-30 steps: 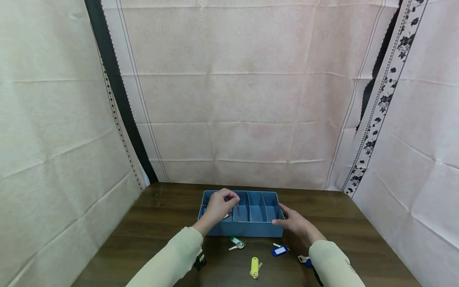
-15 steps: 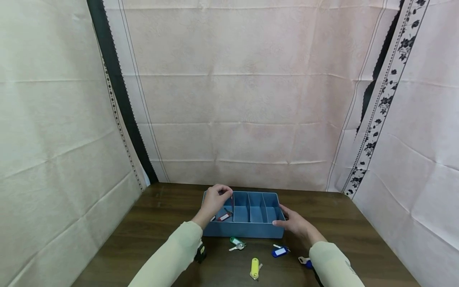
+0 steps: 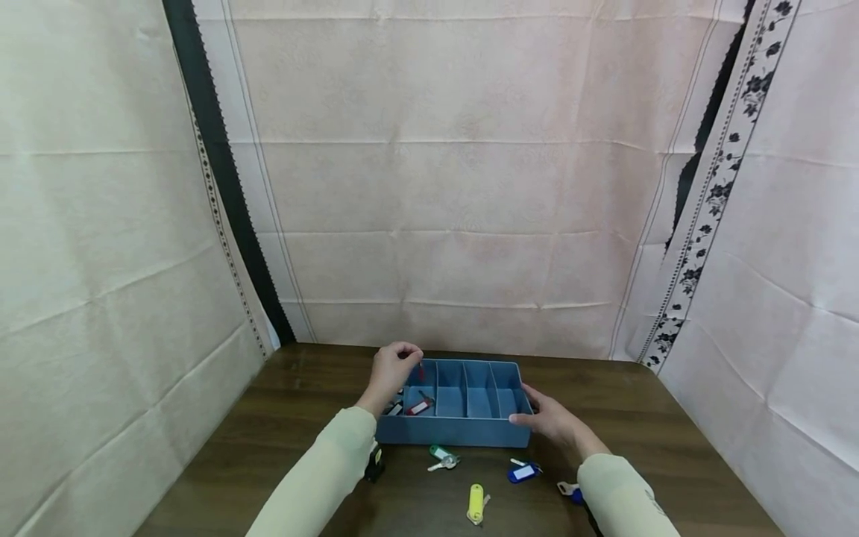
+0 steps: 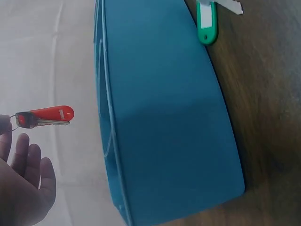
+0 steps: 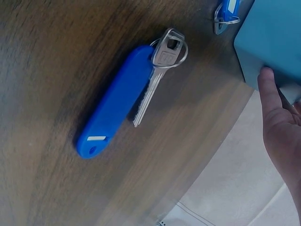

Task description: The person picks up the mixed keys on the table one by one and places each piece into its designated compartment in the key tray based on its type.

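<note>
A blue divided box (image 3: 452, 431) stands on the wooden table. My left hand (image 3: 389, 375) is above its left part and pinches a key ring. From that ring hang a red key tag (image 4: 54, 113) and a key (image 4: 51, 123). Below, a red tag with a white label (image 3: 420, 406) lies in the second compartment from the left. A dark tag with a white label (image 3: 394, 408) is in the leftmost one, partly hidden by my left hand. My right hand (image 3: 553, 419) holds the box's right front corner, thumb on the front wall, fingers along the side.
In front of the box lie keys with a green tag (image 3: 440, 453), a blue tag (image 3: 523, 472) and a yellow tag (image 3: 476, 503). Another blue tag with a key (image 5: 117, 101) lies near my right forearm. Pale cloth (image 3: 429, 186) hangs behind and at both sides.
My left hand has moved left and slightly up with the red-tagged key, uncovering the red tag in the second compartment. My right hand stays at the box corner.
</note>
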